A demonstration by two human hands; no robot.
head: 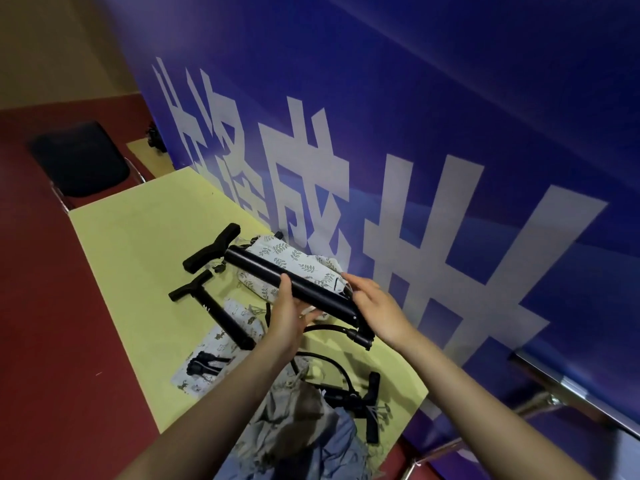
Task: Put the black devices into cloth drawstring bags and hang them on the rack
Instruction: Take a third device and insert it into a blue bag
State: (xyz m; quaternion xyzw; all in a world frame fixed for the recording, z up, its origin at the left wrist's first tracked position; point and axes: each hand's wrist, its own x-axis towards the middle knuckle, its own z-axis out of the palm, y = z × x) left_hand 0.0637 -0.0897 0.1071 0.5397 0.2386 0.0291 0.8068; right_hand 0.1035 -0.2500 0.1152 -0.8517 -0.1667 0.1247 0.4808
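At frame centre a long matte-black pump cylinder lay slanted above the yellow table. The left hand gripped its middle; the right hand, fingers loosely curved, touched its lower end. The leaf-print drawstring bag sat partly hidden behind.

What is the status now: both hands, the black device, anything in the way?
Left hand grips the black device mid-barrel; right hand steadies its hose end. Device above the leaf-print bag, not bagged yet. Other pumps and bags clutter the table.
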